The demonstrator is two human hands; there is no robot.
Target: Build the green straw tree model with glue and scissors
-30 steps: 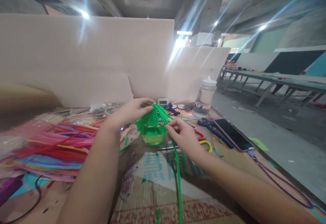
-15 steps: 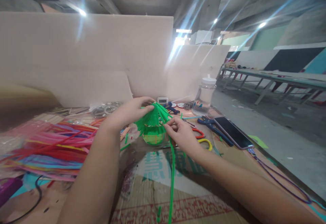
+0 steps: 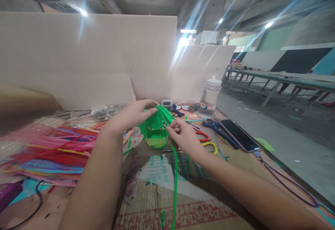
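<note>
In the middle of the table stands a small green model (image 3: 156,139) with a cone-shaped roof of green strands over a round, lighter green base. My left hand (image 3: 143,113) grips the roof near its tip, the thumb on the near side and the fingers curled over the back. At the roof's right edge, my right hand (image 3: 181,132) pinches a long green pipe cleaner (image 3: 175,174) between thumb and fingers. Its long tail hangs down towards me across the printed board. The pinched end is partly hidden by my fingertips.
Left lies a heap of coloured pipe cleaners (image 3: 60,150). To the right are scissors with red and yellow handles (image 3: 211,147), blue-handled pliers (image 3: 222,132), a phone (image 3: 239,135) with a cord and a clear bottle (image 3: 210,97). White panels (image 3: 104,48) stand behind.
Both hands keep their hold on the model and the pipe cleaner. My right hand and the hanging tail have shifted very slightly left, along with the whole view.
</note>
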